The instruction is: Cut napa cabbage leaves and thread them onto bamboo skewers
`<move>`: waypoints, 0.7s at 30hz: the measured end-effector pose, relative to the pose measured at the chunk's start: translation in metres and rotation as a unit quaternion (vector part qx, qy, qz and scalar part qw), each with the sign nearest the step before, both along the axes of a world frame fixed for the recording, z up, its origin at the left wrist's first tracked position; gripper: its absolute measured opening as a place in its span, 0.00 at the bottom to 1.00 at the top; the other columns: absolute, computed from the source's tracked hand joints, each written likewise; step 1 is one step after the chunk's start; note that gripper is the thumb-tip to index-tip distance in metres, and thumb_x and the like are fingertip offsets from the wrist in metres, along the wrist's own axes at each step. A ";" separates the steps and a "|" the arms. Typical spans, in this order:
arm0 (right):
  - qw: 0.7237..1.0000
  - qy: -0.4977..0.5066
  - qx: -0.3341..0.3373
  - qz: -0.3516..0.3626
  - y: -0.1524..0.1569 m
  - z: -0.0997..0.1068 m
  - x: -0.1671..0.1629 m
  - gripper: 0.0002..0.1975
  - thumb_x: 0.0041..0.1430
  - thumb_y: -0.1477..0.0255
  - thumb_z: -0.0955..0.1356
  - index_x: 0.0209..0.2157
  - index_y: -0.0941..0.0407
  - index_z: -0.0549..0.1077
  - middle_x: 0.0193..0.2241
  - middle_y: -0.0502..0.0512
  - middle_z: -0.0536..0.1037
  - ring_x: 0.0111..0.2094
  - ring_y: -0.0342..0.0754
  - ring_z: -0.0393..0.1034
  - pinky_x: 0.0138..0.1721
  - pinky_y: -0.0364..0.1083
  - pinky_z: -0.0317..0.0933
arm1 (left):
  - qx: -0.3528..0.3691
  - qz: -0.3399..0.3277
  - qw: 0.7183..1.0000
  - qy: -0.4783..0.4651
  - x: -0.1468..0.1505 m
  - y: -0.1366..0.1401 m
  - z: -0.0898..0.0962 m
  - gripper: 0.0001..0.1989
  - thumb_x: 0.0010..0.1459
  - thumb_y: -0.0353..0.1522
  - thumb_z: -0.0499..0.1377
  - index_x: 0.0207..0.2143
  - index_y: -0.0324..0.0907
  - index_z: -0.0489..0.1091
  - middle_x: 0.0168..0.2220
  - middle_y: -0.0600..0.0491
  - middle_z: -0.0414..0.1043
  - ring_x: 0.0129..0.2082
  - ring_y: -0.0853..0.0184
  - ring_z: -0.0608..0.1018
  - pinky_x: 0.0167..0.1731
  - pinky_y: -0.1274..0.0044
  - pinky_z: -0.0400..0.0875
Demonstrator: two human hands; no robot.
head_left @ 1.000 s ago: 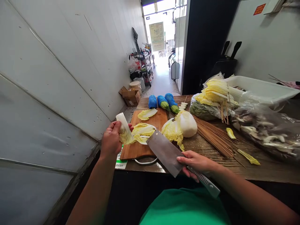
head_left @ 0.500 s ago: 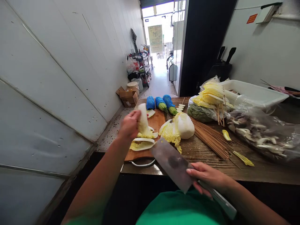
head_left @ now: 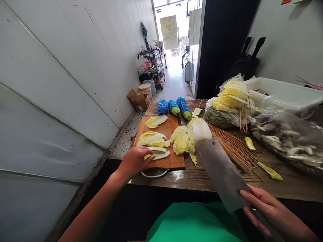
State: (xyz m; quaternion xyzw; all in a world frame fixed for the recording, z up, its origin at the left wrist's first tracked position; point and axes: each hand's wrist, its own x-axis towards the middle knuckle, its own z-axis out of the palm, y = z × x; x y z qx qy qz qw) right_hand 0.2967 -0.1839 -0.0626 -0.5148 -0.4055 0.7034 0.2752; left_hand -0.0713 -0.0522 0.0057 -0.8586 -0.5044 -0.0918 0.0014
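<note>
My left hand (head_left: 135, 162) is at the front left of the wooden cutting board (head_left: 174, 163), its fingers and thumb closed around the near end of a napa cabbage leaf (head_left: 161, 154). Just beyond it lie stacked yellow-white leaves (head_left: 152, 138), and another single leaf (head_left: 156, 121) rests near the board's far edge. My right hand (head_left: 261, 208) grips the handle of a broad cleaver (head_left: 222, 171), whose blade points up and left over the table's front edge. A cabbage head (head_left: 199, 131) with loosened yellow leaves (head_left: 180, 139) sits at the board's right side.
Blue-netted vegetables (head_left: 174, 107) line the table's far end. To the right are bamboo skewers (head_left: 229, 144), skewered cabbage leaves (head_left: 234, 95), a bag of mushrooms (head_left: 290, 141) and a white tub (head_left: 290, 90). A white wall (head_left: 63, 84) stands on the left.
My left hand has laid its leaf on the stack and come down to the front leaf. My right hand has moved the cleaver rightward, off the board's corner. The view has shifted slightly.
</note>
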 end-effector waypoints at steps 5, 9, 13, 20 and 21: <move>0.999 0.020 0.019 0.019 0.011 -0.001 -0.012 0.20 0.56 0.52 0.62 0.31 0.56 0.60 0.11 0.43 0.67 0.08 0.35 0.53 0.11 0.35 0.49 | 0.019 -0.087 0.996 0.013 -0.011 -0.006 -0.037 0.10 0.57 0.30 0.51 0.36 0.44 0.71 0.36 0.49 0.75 0.38 0.65 0.74 0.40 0.73 0.66; 0.999 0.019 0.022 0.023 0.012 -0.002 -0.012 0.21 0.55 0.51 0.62 0.31 0.56 0.60 0.11 0.43 0.66 0.07 0.35 0.54 0.10 0.35 0.48 | 0.024 -0.118 0.993 0.016 -0.006 -0.004 -0.025 0.11 0.55 0.28 0.51 0.37 0.46 0.72 0.33 0.51 0.75 0.35 0.65 0.74 0.40 0.72 0.66; 1.000 0.010 0.010 0.003 0.012 -0.006 -0.009 0.22 0.54 0.49 0.62 0.29 0.56 0.61 0.11 0.43 0.66 0.07 0.34 0.52 0.10 0.35 0.48 | 0.061 -0.077 0.995 -0.014 -0.006 0.012 0.005 0.14 0.53 0.27 0.51 0.39 0.43 0.72 0.34 0.49 0.75 0.35 0.64 0.74 0.42 0.70 0.64; 0.999 0.012 0.025 -0.030 0.013 -0.006 -0.014 0.23 0.54 0.49 0.61 0.26 0.56 0.61 0.10 0.42 0.62 0.08 0.33 0.50 0.12 0.35 0.45 | 0.013 0.016 1.000 0.011 -0.002 0.094 0.011 0.14 0.53 0.31 0.51 0.39 0.45 0.74 0.43 0.49 0.72 0.44 0.61 0.72 0.48 0.67 0.59; 0.999 0.011 0.019 -0.044 0.013 -0.007 -0.015 0.23 0.54 0.49 0.62 0.26 0.56 0.61 0.09 0.41 0.61 0.08 0.33 0.49 0.12 0.35 0.45 | 0.018 0.035 0.999 0.012 -0.001 0.107 0.009 0.15 0.55 0.33 0.50 0.40 0.45 0.74 0.45 0.49 0.71 0.46 0.62 0.72 0.48 0.68 0.59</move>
